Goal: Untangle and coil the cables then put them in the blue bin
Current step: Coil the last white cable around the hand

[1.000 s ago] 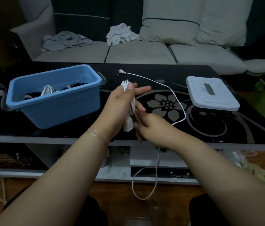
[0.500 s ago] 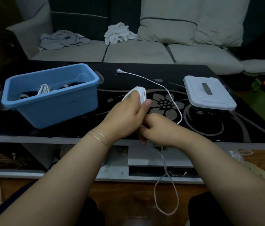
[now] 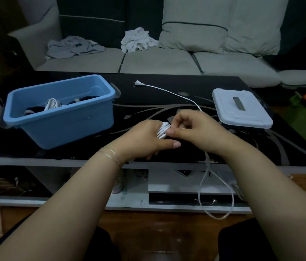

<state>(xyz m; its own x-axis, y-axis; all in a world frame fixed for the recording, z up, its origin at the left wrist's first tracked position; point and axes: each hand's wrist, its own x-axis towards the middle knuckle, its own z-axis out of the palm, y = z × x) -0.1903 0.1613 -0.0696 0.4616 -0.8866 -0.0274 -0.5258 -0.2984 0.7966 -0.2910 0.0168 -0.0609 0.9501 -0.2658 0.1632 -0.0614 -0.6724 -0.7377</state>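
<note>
We see a white cable (image 3: 174,94) with its two-prong plug (image 3: 137,83) lying flat on the black tabletop, upper center of frame. From there it curves right and down toward center frame, where part of it is wound into a tight bundle of white loops (image 3: 163,130). A slack length hangs in a loop (image 3: 205,185) below the table edge, lower right of center. The blue bin (image 3: 63,123) sits upright and open at left of frame, holding a white coiled cable (image 3: 52,104) and dark cables (image 3: 87,98).
</note>
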